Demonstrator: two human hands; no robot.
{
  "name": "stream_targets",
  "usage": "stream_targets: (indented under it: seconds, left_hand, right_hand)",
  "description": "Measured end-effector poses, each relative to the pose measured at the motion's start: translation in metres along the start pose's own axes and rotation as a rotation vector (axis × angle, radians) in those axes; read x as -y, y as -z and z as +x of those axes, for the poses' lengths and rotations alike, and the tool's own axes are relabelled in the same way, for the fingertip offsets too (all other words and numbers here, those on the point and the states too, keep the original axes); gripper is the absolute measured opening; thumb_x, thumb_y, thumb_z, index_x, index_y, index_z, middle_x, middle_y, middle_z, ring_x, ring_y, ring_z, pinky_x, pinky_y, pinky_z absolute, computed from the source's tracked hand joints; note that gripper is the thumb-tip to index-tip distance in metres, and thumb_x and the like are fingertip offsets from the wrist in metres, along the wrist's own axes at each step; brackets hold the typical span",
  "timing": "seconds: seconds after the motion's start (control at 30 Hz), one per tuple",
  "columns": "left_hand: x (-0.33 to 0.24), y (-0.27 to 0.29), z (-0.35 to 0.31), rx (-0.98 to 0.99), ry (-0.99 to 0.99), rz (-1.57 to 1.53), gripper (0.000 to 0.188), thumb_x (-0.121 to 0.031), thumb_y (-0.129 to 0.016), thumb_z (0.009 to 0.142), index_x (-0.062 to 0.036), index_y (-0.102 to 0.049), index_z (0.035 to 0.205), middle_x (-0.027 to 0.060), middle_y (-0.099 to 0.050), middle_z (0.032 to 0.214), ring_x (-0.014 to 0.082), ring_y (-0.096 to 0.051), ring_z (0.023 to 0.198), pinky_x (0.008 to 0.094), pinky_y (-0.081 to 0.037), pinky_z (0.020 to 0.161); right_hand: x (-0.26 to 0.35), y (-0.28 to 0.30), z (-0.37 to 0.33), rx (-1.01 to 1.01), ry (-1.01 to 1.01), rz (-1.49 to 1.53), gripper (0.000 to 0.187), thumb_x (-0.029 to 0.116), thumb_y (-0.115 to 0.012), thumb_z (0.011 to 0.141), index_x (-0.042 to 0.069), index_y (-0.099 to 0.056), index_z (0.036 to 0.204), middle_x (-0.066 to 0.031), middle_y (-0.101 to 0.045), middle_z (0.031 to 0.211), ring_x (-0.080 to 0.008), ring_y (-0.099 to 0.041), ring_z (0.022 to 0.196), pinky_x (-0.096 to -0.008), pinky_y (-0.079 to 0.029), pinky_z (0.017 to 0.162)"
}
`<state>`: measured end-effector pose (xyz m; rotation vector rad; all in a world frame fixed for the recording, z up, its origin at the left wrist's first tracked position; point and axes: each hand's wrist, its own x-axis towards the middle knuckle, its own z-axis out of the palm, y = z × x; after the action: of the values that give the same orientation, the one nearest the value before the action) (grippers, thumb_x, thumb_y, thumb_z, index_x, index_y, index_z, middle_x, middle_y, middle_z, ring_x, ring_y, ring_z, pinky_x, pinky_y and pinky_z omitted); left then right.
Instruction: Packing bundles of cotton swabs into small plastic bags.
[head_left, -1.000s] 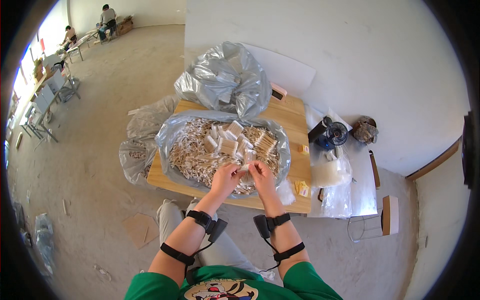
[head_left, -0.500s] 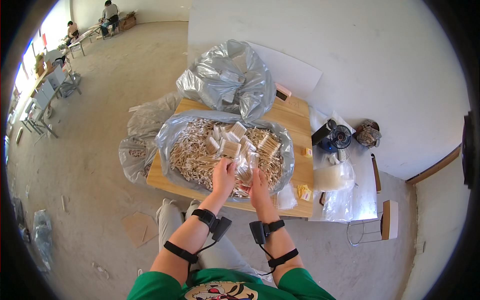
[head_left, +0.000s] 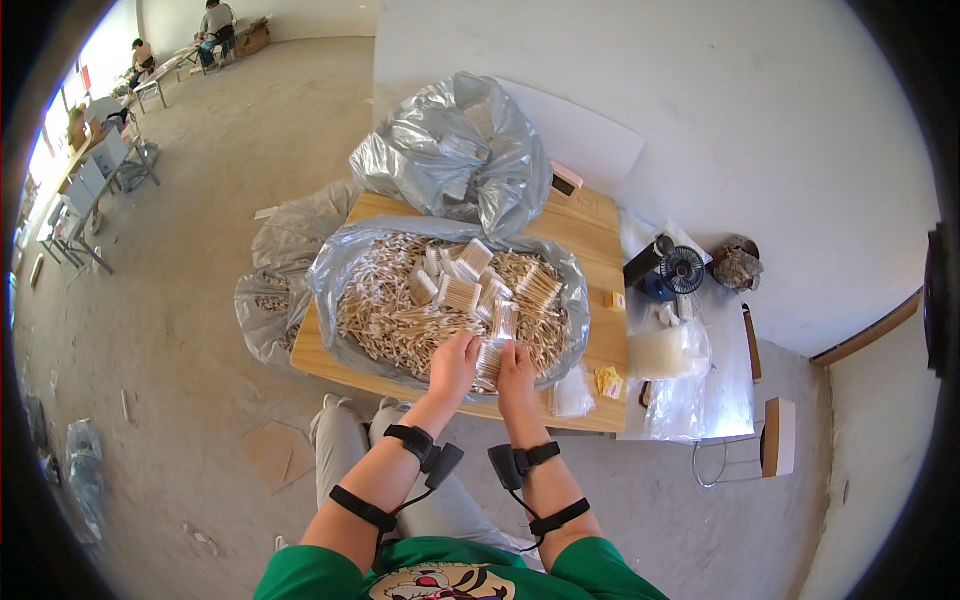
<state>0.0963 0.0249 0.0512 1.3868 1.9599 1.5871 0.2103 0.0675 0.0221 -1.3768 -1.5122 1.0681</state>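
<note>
A large basin lined with a grey plastic bag (head_left: 335, 265) is filled with loose cotton swabs (head_left: 385, 290). Several bagged bundles of swabs (head_left: 460, 294) lie on top of the heap. Over the near side of the basin, my left hand (head_left: 454, 368) and my right hand (head_left: 517, 378) pinch a clear packet of cotton swabs (head_left: 489, 364) from its two sides. Its sticks lie side by side in a flat row. Another swab packet (head_left: 505, 319) rests just beyond my right fingertips.
A big silver plastic sack (head_left: 430, 150) stands at the wooden table's (head_left: 590, 260) far side. Clear bags (head_left: 573, 395) and yellow slips (head_left: 608, 382) lie to the right. A side table holds a small black fan (head_left: 682, 270) and plastic film (head_left: 665, 355). Two people sit far left.
The packet between my hands has moved down a little and now lies flatter, its sticks in a neat row. Another packet now shows just beyond my right hand.
</note>
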Motion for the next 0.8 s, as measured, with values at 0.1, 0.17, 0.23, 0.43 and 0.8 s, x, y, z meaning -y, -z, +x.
stream_targets:
  seconds: [0.1,0.17,0.23,0.43,0.8]
  left_hand:
    - [0.004,0.011,0.003,0.035,-0.006,0.013,0.022,-0.018,-0.056,0.087,-0.001,-0.05,0.074,0.0211,-0.055,0.066,0.0419,-0.053,0.064,0.0433,-0.041,0.054]
    - [0.009,0.016,0.007,-0.002,0.059,0.013,0.022,-0.018,-0.056,0.087,-0.001,-0.05,0.075,0.0213,-0.055,0.067,0.0417,-0.053,0.065,0.0436,-0.041,0.055]
    - [0.008,0.013,0.013,-0.028,0.108,0.013,0.021,-0.018,-0.057,0.087,-0.001,-0.05,0.075,0.0214,-0.055,0.067,0.0415,-0.053,0.065,0.0439,-0.041,0.055]
    - [0.028,0.018,0.017,-0.105,0.174,-0.012,0.023,-0.019,-0.057,0.087,0.0001,-0.051,0.075,0.0218,-0.056,0.067,0.0406,-0.054,0.063,0.0435,-0.041,0.055]
    - [0.038,0.04,0.033,-0.155,0.179,0.117,0.021,-0.02,-0.055,0.088,-0.0015,-0.053,0.078,0.0208,-0.057,0.069,0.0403,-0.054,0.065,0.043,-0.042,0.057]
  right_hand:
    - [-0.004,0.006,0.004,-0.003,0.088,-0.094,0.034,0.031,-0.045,0.095,0.001,-0.058,0.086,-0.0018,-0.051,0.063,-0.011,-0.043,0.05,-0.0277,-0.036,0.045]
    - [-0.005,0.011,0.014,-0.013,0.039,-0.08,0.035,0.032,-0.046,0.095,0.0,-0.058,0.086,-0.0019,-0.051,0.062,-0.0113,-0.043,0.052,-0.028,-0.037,0.047]
    - [-0.007,0.018,0.024,-0.04,-0.011,-0.056,0.036,0.032,-0.047,0.094,0.0,-0.058,0.086,-0.0021,-0.051,0.061,-0.0115,-0.044,0.053,-0.0284,-0.037,0.048]
    - [0.003,0.026,0.04,-0.179,0.117,-0.194,0.041,0.035,-0.048,0.093,-0.001,-0.058,0.077,-0.0182,-0.055,0.063,-0.0322,-0.051,0.057,-0.0397,-0.04,0.057]
    - [0.038,0.03,0.053,-0.33,0.436,-0.702,0.024,0.026,-0.046,0.093,0.004,-0.052,0.102,-0.02,-0.059,0.087,-0.0393,-0.057,0.08,-0.0426,-0.047,0.064]
